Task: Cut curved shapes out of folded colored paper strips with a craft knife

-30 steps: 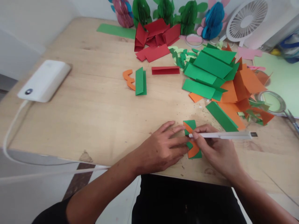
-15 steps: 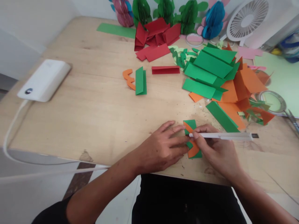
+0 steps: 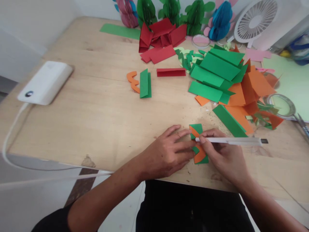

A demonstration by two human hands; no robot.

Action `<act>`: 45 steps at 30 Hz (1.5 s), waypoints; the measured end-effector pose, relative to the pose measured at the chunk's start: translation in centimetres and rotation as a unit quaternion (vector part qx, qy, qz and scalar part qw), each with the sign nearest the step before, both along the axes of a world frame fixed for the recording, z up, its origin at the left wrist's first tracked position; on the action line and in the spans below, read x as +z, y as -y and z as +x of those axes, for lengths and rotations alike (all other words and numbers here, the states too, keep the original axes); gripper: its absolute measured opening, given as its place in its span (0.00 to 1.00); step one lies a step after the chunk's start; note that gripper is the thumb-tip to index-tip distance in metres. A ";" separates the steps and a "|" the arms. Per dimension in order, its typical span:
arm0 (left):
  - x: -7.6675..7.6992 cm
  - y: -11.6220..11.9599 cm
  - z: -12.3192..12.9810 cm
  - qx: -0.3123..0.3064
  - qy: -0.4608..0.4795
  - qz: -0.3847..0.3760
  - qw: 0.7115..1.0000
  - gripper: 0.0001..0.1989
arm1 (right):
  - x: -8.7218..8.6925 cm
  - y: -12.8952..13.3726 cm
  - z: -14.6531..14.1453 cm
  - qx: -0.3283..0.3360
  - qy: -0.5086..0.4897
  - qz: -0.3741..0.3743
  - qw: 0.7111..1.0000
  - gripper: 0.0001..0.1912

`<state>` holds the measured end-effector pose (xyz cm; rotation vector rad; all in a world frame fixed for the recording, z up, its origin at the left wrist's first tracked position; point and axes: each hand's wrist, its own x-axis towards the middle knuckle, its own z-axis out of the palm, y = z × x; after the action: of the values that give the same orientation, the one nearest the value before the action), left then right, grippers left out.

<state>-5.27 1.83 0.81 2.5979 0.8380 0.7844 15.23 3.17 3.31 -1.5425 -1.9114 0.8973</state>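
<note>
My right hand (image 3: 224, 158) pinches a white pen (image 3: 234, 140) near its tip. The tip rests at a curved orange paper cutout (image 3: 200, 155), which lies on a small folded green paper (image 3: 196, 128) near the table's front edge. Fingers spread, my left hand (image 3: 169, 153) lies flat and its fingertips press the orange cutout and green paper down. Part of both papers is hidden under my fingers. Farther off, a second orange cutout (image 3: 132, 79) touches another folded green paper (image 3: 145, 83).
Folded green papers (image 3: 219, 67) and orange papers (image 3: 258, 85) pile up at right, near a tape roll (image 3: 291, 106) and scissors (image 3: 303, 124). Red papers (image 3: 163, 35), honeycomb paper figures (image 3: 147, 13) and a white fan (image 3: 256, 21) stand behind. A power bank (image 3: 45, 83) with a cable lies left.
</note>
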 end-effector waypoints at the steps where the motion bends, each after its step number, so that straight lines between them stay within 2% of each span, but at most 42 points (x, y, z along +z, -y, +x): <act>1: 0.0 0.0 0.0 0.000 0.001 -0.001 1.000 0.08 | 0.0 0.0 0.0 0.000 0.003 0.001 1.000 0.08; 9: 0.0 0.0 0.0 0.001 0.004 -0.007 1.000 0.08 | 0.2 -0.1 0.0 0.004 0.022 -0.003 1.000 0.09; 20: 0.0 0.0 0.0 -0.001 -0.003 0.004 1.000 0.08 | 0.1 0.0 0.1 0.010 0.033 0.047 0.998 0.08; 45: -0.1 0.0 -0.1 0.000 0.003 -0.002 1.000 0.08 | 0.4 -0.2 0.2 -0.012 0.037 0.026 0.999 0.09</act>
<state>-5.33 1.84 0.75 2.5901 0.8366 0.7900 15.46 3.33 3.73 -1.5852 -1.9482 0.7823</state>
